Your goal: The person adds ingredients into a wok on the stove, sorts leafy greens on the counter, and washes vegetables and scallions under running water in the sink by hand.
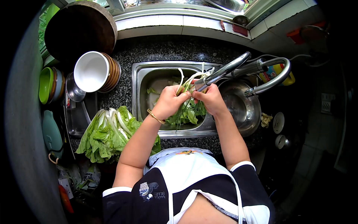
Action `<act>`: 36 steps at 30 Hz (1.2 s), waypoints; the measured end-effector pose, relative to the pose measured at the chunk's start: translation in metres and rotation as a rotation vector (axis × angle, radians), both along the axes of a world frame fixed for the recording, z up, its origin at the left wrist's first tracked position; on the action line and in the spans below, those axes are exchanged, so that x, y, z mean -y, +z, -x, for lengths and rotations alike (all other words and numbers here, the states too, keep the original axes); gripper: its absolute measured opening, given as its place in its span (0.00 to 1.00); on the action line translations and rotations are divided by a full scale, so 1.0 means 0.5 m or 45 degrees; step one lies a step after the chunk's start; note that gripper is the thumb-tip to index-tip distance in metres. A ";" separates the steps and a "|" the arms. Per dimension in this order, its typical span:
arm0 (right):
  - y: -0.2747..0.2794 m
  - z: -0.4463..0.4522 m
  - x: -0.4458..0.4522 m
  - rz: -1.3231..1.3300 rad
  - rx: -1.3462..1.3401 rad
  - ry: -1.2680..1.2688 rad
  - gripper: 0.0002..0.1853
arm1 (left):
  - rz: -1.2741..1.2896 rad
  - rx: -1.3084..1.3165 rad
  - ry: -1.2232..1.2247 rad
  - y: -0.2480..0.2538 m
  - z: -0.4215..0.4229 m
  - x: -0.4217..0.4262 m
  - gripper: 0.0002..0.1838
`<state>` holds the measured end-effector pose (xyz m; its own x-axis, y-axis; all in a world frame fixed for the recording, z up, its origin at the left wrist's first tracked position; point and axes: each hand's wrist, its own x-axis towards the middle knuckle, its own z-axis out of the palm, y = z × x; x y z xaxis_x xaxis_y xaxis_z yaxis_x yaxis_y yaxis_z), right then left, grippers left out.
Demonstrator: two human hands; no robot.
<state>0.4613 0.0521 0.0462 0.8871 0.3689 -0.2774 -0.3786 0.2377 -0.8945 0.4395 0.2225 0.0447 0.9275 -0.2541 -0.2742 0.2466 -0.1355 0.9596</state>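
Note:
Over the sink (137, 100), both hands come together under the tap head. My left hand (170, 101) is closed around a bunch of scallions (181, 86), whose white ends point up toward the tap and whose thin green leaves hang below. My right hand (211, 99) pinches the same bunch from the other side, its fingertips close to the left thumb. Beneath the hands, torn green leaves (192, 114) lie in the basin. The metal tap (223, 71) partly hides the tops of the stalks and the right fingers.
A pile of leafy lettuce (108, 134) lies on the counter left of the sink. Stacked bowls (91, 71) and a round wooden board (80, 31) stand behind it. To the right are a metal basin (244, 112), a curved second spout (285, 71) and a yellow bottle (289, 78).

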 end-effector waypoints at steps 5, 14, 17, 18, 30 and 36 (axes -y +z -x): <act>0.003 -0.004 0.002 -0.018 -0.019 0.031 0.12 | 0.355 -0.186 0.055 0.001 0.000 0.005 0.06; 0.004 -0.006 0.003 -0.022 -0.054 0.053 0.12 | 0.440 -0.240 0.085 0.019 -0.002 0.009 0.06; 0.008 -0.004 -0.001 -0.054 -0.097 0.030 0.12 | 0.437 -0.250 0.084 0.015 -0.002 0.007 0.07; 0.010 -0.004 -0.002 -0.067 -0.119 0.009 0.12 | 0.438 -0.250 0.084 0.014 -0.002 0.009 0.07; -0.001 0.002 0.013 -0.032 -0.099 0.015 0.09 | 0.727 -0.374 0.142 0.024 0.001 -0.007 0.11; -0.013 0.017 -0.015 -0.208 -0.228 -0.007 0.11 | 0.742 -0.283 0.077 0.041 0.000 -0.003 0.22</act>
<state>0.4526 0.0596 0.0399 0.8311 0.4173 -0.3676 -0.5262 0.3761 -0.7626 0.4397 0.2241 0.0653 0.8815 -0.3689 -0.2948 0.4399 0.4148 0.7965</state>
